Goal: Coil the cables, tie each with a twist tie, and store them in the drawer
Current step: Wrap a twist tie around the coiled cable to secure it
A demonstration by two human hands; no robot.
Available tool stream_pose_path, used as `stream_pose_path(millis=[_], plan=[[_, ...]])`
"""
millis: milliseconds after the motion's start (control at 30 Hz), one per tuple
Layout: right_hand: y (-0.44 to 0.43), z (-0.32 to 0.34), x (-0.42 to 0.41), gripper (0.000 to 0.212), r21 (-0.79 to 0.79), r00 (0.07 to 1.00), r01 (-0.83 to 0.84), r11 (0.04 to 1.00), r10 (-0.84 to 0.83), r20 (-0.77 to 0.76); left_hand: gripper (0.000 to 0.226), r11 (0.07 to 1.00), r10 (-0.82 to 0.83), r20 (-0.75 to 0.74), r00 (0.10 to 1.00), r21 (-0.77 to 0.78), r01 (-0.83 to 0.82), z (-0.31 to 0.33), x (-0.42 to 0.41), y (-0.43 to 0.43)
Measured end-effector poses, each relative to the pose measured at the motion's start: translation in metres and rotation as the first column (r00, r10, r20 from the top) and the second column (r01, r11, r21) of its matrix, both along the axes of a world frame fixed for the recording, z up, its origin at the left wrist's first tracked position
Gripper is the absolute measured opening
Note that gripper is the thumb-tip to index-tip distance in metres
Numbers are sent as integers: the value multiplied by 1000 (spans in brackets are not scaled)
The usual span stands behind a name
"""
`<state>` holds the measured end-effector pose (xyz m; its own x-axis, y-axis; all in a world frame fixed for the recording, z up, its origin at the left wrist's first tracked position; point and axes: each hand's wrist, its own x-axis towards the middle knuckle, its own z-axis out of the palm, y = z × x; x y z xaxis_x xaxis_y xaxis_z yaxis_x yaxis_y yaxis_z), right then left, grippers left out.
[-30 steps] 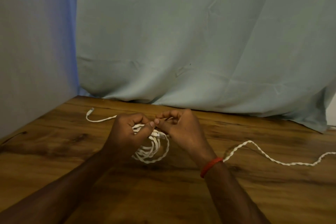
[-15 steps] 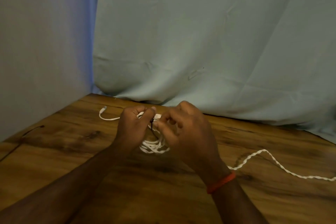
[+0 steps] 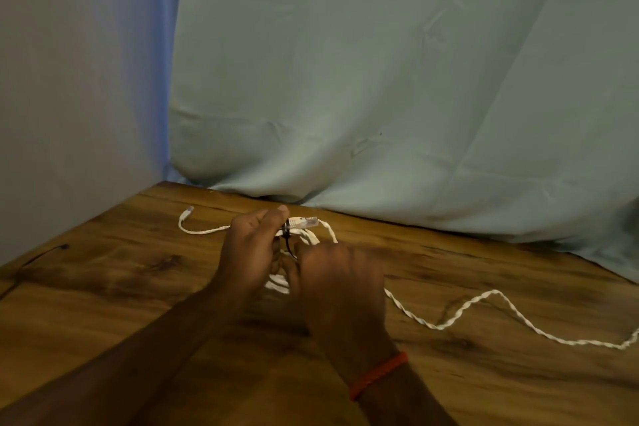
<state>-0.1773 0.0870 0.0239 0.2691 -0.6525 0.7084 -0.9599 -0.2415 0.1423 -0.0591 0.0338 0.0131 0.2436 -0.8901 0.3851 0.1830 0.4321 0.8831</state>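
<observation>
A coiled white cable (image 3: 313,233) lies on the wooden table (image 3: 103,287), its plug end sticking out to the right of my fingers. My left hand (image 3: 250,252) grips the coil at its top. A black twist tie (image 3: 287,240) wraps the coil just beside my left thumb and trails down toward my right hand (image 3: 340,287), which pinches its lower end. Most of the coil is hidden behind both hands. A loose white tail with a small plug (image 3: 188,218) runs off to the left.
A second, twisted white cable (image 3: 484,301) snakes across the table to the right edge. A thin dark cord (image 3: 41,254) lies at the far left. Pale cloth (image 3: 380,97) hangs behind the table and along its left side.
My right hand has dropped lower and nearer to me, drawing the black tie down from the coil. The coil's plug end now shows above it. My view has shifted left.
</observation>
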Motion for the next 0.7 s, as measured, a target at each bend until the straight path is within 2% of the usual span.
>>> stream_pose_path(millis=[233,367,433,567,700], plan=[[-7,-6,-3,23,35,1000,27,999,-27,-3,38,996,-28,-57,998,79,33,5,-2,6],[-8,-5,-4,11,47,998,-60,997,59,24,55,995,-53,-60,997,76,58,6,-4,8],[-10,-4,-5,11,78,982,-162,984,153,112,59,996,-58,-48,997,60,60,4,-4,9],[-4,3,-1,21,74,937,-266,961,239,254,45,1000,20,54,998,3,-20,0,2,2],[-5,10,-2,23,200,821,-442,875,304,483,43,997,77,153,985,-13,-76,-2,4,2]])
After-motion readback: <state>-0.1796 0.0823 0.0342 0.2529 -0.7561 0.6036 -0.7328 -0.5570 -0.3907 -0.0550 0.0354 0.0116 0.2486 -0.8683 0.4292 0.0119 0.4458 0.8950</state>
